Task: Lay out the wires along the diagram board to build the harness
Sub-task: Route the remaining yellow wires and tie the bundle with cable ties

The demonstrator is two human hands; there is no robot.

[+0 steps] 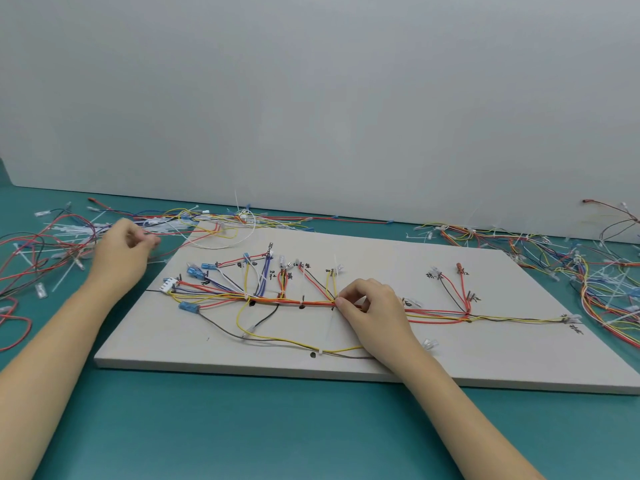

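My right hand point(372, 308) pinches the thin wire bundle point(277, 301) on the flat pale board point(381, 362). My left hand point(119, 252), fingers curled, reaches into loose wires point(52, 237) on the desk point(242, 427); its grip I cannot tell.

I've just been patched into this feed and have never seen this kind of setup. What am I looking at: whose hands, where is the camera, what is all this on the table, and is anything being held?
There is one picture, from a camera worn on a person's head, looking forward and down. No machine, just two bare hands. On the teal table lies a pale diagram board with handwritten marks. Coloured wires run along it as a half-built harness. The right hand pinches that bundle at its main trunk, where a white cable tie crosses it. The left hand reaches off the board into a pile of loose wires and ties, fingers curled; what it grips I cannot tell. More loose wires lie at the right.
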